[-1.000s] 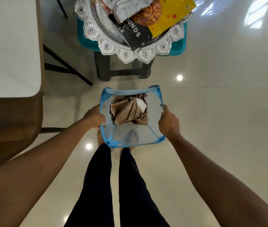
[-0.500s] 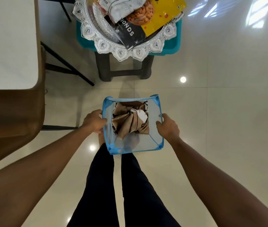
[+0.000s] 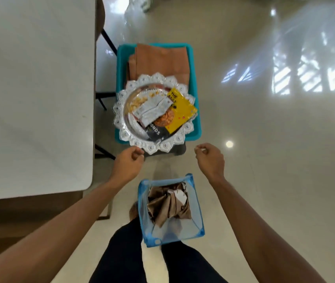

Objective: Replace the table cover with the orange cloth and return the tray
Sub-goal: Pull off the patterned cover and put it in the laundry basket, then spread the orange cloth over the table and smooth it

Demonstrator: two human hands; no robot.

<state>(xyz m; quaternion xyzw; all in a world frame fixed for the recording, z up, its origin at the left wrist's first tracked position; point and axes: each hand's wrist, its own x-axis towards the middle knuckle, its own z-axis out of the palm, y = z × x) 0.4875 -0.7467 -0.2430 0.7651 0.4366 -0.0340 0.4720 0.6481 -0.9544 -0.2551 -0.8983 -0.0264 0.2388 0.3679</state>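
- We see the silver tray (image 3: 119, 119) hiding half the orange cloth (image 3: 160, 60).
- Our left hand (image 3: 128, 162) and right hand (image 3: 210, 158) hover near it, loosely curled, empty.

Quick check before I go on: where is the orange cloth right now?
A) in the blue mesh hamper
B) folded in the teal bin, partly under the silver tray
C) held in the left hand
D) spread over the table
B: the orange cloth lies folded in the teal bin, its near end under the silver tray.
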